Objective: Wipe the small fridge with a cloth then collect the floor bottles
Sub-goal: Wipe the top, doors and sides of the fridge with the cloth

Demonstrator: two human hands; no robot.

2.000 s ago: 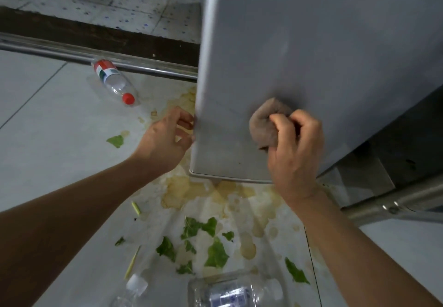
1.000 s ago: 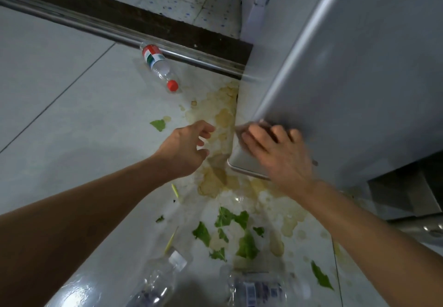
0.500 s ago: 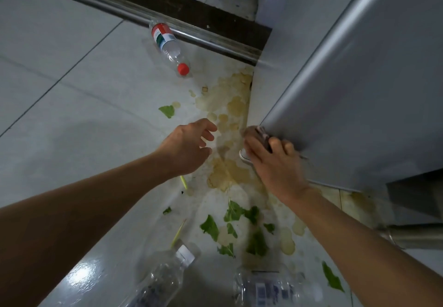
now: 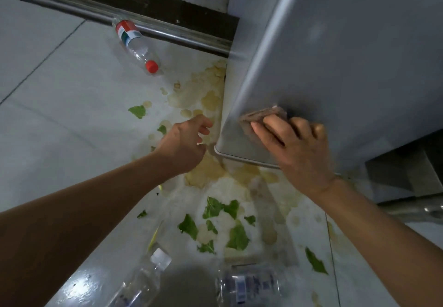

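The small grey fridge (image 4: 347,55) fills the upper right. My right hand (image 4: 294,148) presses a brownish cloth (image 4: 261,113) flat against the lower left corner of its door, fingers laid over the cloth. My left hand (image 4: 184,146) hovers just left of that corner with loosely curled fingers and holds nothing. A red-capped bottle (image 4: 135,43) lies on the floor by the metal rail. A clear white-capped bottle (image 4: 143,280) and a second clear bottle (image 4: 249,285) lie at the bottom edge.
Yellowish spill stains (image 4: 206,93) spread over the pale tiles beside and below the fridge. Torn green leaves (image 4: 236,234) are scattered between my arms. A metal rail (image 4: 167,36) with a dark strip behind it crosses the top left.
My right hand slid the cloth from the door's bottom left edge up and to the right on the door face. The left hand stays off the fridge, near the corner.
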